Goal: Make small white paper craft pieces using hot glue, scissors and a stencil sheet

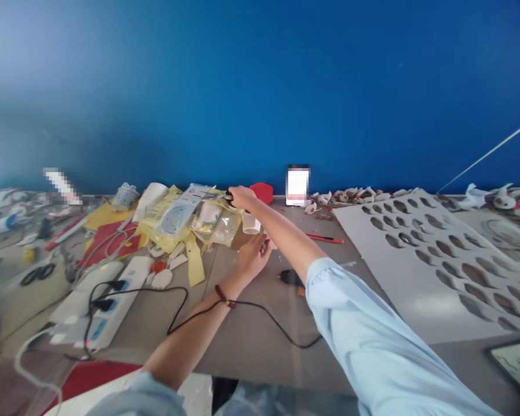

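My right hand [242, 198] reaches far across the table, closed round the dark handles of a pair of scissors [219, 196]. The blades point left, over the plastic packets [179, 211]. My left hand [255, 254] is nearer to me, its fingers curled together. What those fingers hold, if anything, is too small to make out. Just beyond it stands a white paper cup [251, 223]. A black glue gun [289, 277] lies to its right, partly hidden by my right forearm. The black cord [260, 305] passes across my left wrist.
A white power strip [123, 300] with plugs lies at left. Yellow and red sheets [108, 240] are heaped behind it. A red-and-black pen-like tool [325, 238] lies right of the cup. The large white board [398, 271] with many cut-outs covers the right side. A phone [298, 185] leans against the blue wall.
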The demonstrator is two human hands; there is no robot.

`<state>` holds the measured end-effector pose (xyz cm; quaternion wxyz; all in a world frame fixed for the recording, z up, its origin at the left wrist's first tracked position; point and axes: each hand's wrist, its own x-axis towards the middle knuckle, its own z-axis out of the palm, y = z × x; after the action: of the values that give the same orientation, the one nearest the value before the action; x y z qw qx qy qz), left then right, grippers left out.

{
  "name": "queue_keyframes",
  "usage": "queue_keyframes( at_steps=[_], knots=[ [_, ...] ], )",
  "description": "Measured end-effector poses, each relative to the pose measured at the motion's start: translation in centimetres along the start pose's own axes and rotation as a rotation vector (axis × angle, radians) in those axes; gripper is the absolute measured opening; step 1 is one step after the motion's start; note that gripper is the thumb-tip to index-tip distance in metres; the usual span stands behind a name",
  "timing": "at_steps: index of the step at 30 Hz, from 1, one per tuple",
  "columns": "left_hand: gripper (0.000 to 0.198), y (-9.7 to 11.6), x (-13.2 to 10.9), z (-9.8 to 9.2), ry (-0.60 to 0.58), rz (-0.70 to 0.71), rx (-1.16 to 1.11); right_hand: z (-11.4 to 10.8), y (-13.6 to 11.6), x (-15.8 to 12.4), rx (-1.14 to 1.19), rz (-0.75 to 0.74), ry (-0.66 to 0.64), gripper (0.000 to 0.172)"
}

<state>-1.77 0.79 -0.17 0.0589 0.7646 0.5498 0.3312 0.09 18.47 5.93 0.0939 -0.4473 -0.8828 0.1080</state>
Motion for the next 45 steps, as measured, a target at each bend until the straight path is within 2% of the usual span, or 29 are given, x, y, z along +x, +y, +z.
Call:
queue_keyframes(
  at_steps=[12, 27, 33, 39, 45],
  knots=[
    [0.011, 0.02, -0.02, -0.04, 0.012, 0.023, 0.005, 0.04, 1.09, 0.23, -0.043, 0.034, 0.005, 0.03],
    [0.011, -0.04, 0.04, 0.09, 0.03, 0.022, -0.006, 0.25, 1.09, -0.01, -0.025, 0.052, 0.027, 0.033],
    [0.009, -0.21, -0.05, 0.32, 0.044, 0.037, -0.004, 0.17, 0.91, -0.02, -0.009, 0.049, 0.003, 0.026],
    [0.009, -0.28, -0.07, 0.36, 0.045, 0.071, -0.021, 0.33, 0.69, 0.17, 0.003, 0.043, -0.009, 0.029],
    [0.009, -0.23, -0.04, 0.38, 0.052, 0.055, -0.016, 0.43, 0.45, 0.27, -0.008, 0.035, -0.019, 0.024]
  ],
)
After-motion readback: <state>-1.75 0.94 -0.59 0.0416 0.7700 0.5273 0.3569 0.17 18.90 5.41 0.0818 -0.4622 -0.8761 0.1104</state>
